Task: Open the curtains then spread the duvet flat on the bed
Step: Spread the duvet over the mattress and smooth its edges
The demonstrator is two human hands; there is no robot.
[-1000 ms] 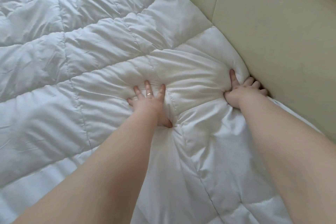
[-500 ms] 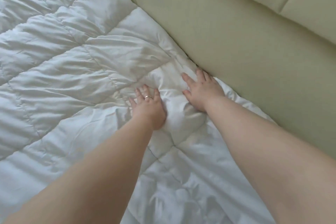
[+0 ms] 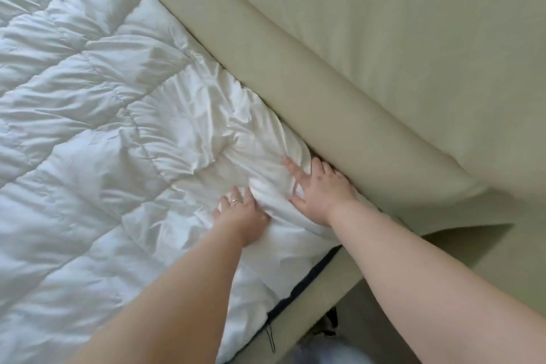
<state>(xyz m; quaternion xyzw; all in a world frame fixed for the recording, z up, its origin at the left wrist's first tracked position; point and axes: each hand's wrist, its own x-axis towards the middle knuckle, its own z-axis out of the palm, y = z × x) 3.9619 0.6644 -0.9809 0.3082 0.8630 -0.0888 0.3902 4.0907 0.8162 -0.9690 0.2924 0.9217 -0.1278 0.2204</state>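
The white quilted duvet (image 3: 97,133) covers the bed across the left of the head view, with its corner bunched and wrinkled beside the beige padded headboard (image 3: 369,74). My left hand (image 3: 240,216), wearing a ring, has its fingertips and thumb buried in a raised fold of that corner. My right hand (image 3: 320,189) lies flat on the duvet, fingers spread, its outer edge touching the foot of the headboard. The fold stands between the two hands. No curtains are in view.
A dark mattress edge (image 3: 307,281) shows below the duvet corner, along the beige bed frame (image 3: 331,295). Beyond the frame at the bottom right is floor with a blurred dark object (image 3: 326,326).
The view has swung toward the bed's corner. Both hands slid along the headboard edge to the duvet corner, and my left hand's fingers have sunk into a fold.
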